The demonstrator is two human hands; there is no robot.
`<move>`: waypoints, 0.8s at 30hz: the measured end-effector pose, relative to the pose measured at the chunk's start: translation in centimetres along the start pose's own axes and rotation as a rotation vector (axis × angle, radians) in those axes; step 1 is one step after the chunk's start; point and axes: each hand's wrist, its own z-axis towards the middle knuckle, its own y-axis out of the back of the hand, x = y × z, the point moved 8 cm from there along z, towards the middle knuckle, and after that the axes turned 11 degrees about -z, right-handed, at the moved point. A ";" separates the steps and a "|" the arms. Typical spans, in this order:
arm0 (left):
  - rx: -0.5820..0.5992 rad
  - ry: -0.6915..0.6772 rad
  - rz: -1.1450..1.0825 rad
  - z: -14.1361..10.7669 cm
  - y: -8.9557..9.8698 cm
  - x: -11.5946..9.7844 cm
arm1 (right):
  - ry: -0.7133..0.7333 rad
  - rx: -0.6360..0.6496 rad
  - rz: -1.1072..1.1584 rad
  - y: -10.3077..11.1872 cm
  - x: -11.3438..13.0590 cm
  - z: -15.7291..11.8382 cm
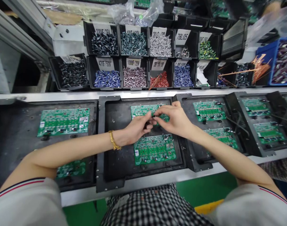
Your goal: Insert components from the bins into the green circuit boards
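Note:
Over the middle black tray [117, 135], my two hands meet above the upper green circuit board [141, 110]. My left hand [137, 128], a gold bracelet at its wrist, has its fingers curled around small dark components [147, 124], partly hidden. Thumb and forefinger of my right hand [175, 119] pinch a small dark component [154, 116] right beside the left fingertips; its exact kind is too small to make out. Closer to me in the same tray lies the lower circuit board [155, 150], fitted with a few small parts along its edges.
Behind the trays stand two rows of black bins holding labelled components, among them blue capacitors [107, 78] and red parts [159, 80]. A blue crate [274, 61] is at the far right. Neighbouring trays carry more circuit boards [64, 121] along the metal rail [143, 94].

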 end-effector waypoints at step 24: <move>-0.079 0.054 -0.083 -1.3 2.6 0.7 | -0.157 0.074 -0.380 -2.9 -6.5 0.7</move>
